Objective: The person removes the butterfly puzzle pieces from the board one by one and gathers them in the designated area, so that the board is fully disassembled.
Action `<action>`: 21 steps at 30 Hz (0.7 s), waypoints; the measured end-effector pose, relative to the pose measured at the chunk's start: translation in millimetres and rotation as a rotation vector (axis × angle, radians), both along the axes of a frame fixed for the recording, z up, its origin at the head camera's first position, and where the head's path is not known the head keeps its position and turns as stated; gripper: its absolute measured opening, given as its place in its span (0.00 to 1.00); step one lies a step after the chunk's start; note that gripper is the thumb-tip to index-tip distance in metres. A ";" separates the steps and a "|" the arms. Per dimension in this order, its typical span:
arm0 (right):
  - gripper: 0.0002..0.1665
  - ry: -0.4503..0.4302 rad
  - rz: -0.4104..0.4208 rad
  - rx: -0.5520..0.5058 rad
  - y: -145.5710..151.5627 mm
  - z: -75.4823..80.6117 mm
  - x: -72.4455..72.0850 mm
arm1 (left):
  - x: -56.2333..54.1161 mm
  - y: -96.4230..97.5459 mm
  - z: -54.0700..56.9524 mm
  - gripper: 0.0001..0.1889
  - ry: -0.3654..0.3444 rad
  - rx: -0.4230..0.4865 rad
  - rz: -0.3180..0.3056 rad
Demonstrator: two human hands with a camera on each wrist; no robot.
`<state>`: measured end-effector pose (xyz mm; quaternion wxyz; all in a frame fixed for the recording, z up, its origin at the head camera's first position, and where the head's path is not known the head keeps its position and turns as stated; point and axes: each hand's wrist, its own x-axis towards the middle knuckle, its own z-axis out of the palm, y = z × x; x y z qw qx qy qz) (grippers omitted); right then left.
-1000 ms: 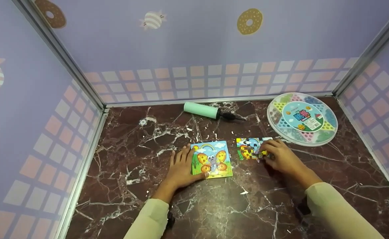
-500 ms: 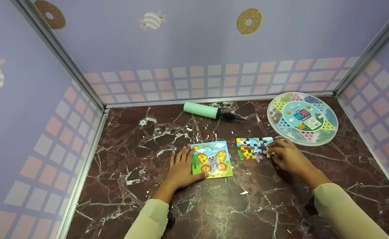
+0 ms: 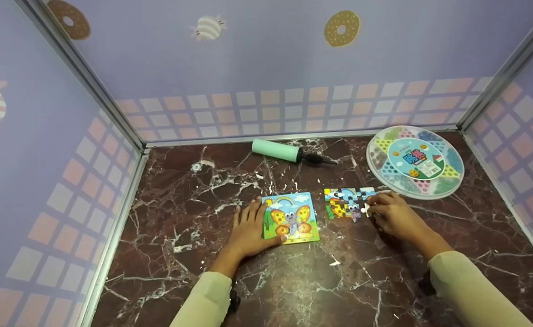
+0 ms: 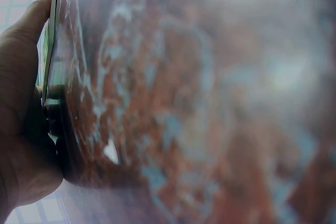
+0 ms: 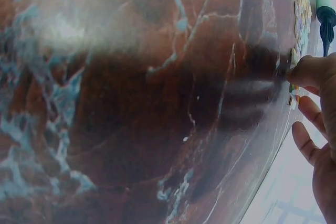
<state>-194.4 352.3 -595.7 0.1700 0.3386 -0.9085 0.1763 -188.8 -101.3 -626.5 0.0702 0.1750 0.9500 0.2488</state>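
Note:
A square picture board (image 3: 290,219) with a butterfly and a rainbow lies on the marble table. My left hand (image 3: 248,231) rests along its left side, fingers extended and the thumb over its lower edge. Right of the board is a partly assembled jigsaw puzzle (image 3: 343,203) with a matching butterfly picture. At the puzzle's right side, my right hand (image 3: 396,215) pinches a puzzle piece (image 5: 294,97) between thumb and fingers, which largely hide it. In the left wrist view, the thumb of my left hand (image 4: 21,77) reaches onto the board, seen edge-on.
A mint-green hand pump (image 3: 276,151) with a black nozzle lies behind the board. Close behind my right hand sits a round Chinese checkers set (image 3: 415,162). A small round token (image 3: 196,167) is at the back left. Lilac panels (image 3: 293,59) enclose the table's back and sides.
My right hand has shifted slightly right, uncovering more of the puzzle. A yellow patch visible at its fingertips earlier now looks whitish. My left hand and the board have stayed still.

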 end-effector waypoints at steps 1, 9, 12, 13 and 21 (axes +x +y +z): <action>0.16 0.000 0.005 -0.002 0.1 -0.5 0.0 | 0.0 0.1 0.2 0.66 -0.002 -0.003 0.000; 0.19 -0.014 0.015 -0.002 0.8 -4.1 1.5 | 0.4 -0.1 1.4 0.65 0.000 -0.001 -0.002; 0.18 -0.012 0.008 0.002 0.7 -4.4 2.4 | -0.2 -0.5 0.6 0.65 0.006 -0.004 -0.008; 0.17 -0.012 0.005 0.004 0.5 -4.4 2.8 | -0.4 -0.6 0.1 0.65 0.008 -0.003 -0.008; 0.14 -0.018 -0.030 0.006 0.0 -3.6 5.5 | -1.0 -0.4 -1.8 0.65 0.017 -0.006 -0.007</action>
